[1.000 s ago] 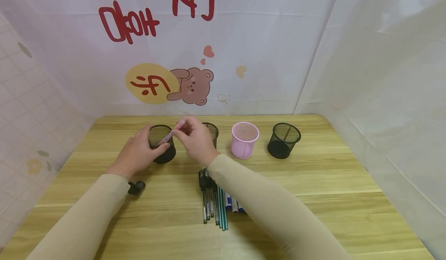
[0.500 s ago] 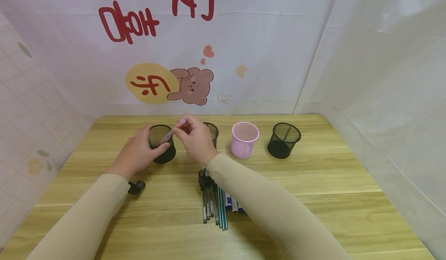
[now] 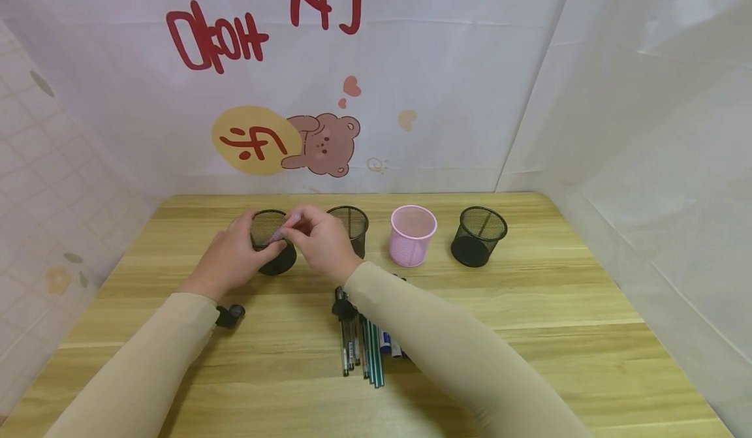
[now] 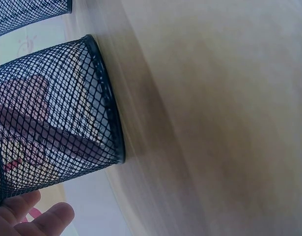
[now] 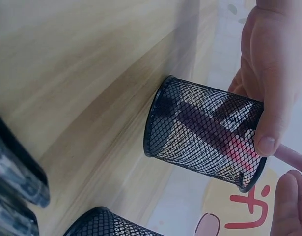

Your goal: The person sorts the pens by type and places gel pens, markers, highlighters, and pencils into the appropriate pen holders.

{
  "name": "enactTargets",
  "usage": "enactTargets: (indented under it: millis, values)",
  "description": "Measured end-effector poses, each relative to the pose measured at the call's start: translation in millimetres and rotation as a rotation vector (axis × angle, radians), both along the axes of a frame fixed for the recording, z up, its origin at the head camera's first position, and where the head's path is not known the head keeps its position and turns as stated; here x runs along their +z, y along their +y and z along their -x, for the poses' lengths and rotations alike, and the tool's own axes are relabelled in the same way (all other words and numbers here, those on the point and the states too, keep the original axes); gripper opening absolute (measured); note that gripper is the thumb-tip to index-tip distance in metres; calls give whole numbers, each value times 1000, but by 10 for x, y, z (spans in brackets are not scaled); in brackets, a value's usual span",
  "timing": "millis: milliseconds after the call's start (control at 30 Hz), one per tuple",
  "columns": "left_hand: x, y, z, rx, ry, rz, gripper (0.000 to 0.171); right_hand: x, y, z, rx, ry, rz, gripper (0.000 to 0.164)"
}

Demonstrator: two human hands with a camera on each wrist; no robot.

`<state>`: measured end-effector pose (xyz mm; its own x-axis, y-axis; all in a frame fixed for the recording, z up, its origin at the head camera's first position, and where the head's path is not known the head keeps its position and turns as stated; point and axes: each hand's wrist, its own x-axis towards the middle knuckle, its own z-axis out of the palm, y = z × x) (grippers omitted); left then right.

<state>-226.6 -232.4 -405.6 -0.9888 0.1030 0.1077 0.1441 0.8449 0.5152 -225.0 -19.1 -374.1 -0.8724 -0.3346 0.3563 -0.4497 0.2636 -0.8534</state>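
My left hand [image 3: 229,258] grips the leftmost black mesh pen holder [image 3: 279,260] by its side, thumb over the near rim and fingers at the far side. A pale pink pen [image 3: 276,234] slants down into this holder, its upper end pinched by my right hand [image 3: 323,242]. Through the mesh in the left wrist view, the pen [image 4: 47,135] shows with its lower end near the holder's base. The right wrist view has my left thumb [image 5: 267,140] pressing the rim beside the pen.
To the right stand another black mesh holder [image 3: 355,226], a pink one [image 3: 408,249] and a third black one [image 3: 472,252]. Several clear-barrelled pens [image 3: 349,346], green sticks [image 3: 374,359] and white-and-blue markers [image 3: 385,342] lie nearer, partly under my right sleeve [image 3: 435,333].
My right hand has moved left and slightly down, taking the pink pen deeper into the holder. The left hand has stayed in place.
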Motion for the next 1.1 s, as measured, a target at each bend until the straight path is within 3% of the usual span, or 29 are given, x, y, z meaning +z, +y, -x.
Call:
enactTargets:
  millis: [67,233,433,600,833,1100]
  values:
    - [5,1,-5,-2,2,2,102,-3,10,1,-8,-12,-44,10]
    - [11,7,-5,-7,2,11,105,3,44,-5,-1,-56,-114,29]
    - [2,8,-6,-1,-20,26,111,30,84,-27,15,-98,-127,37]
    - [-10,12,3,-1,8,2,98,54,178,-55,15,-99,-123,39]
    - [-22,-8,-3,-11,6,10,91,87,435,-99,35,-107,-97,41]
    - [-14,-2,-3,-8,3,8,94,82,866,-150,119,-128,-169,41]
